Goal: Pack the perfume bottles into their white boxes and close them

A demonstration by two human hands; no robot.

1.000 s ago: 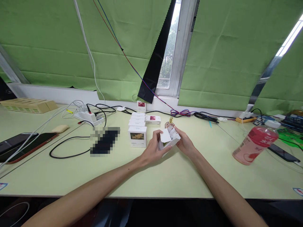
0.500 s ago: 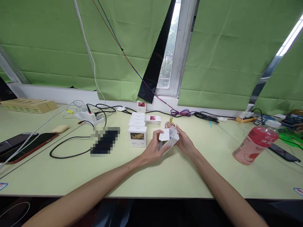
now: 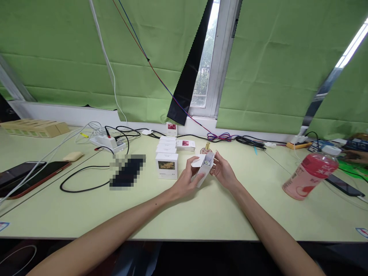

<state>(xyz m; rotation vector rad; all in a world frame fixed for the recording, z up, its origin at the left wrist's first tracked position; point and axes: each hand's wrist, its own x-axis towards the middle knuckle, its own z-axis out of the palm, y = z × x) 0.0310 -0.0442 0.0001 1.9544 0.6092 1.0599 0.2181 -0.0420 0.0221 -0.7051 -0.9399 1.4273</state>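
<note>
Green table point(image 3: 178, 218) | left fingers point(image 3: 190, 163) gripping white box point(image 3: 205, 171) | right fingers point(image 3: 219, 160) parted, beside it

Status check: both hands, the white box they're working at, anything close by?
Left hand gripping open white box, tilted. Right hand by its open end, contact unclear. Gold-topped item close behind.

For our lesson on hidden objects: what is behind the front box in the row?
Behind the front box, more white boxes line up, tops showing; their fronts are mostly covered.
</note>
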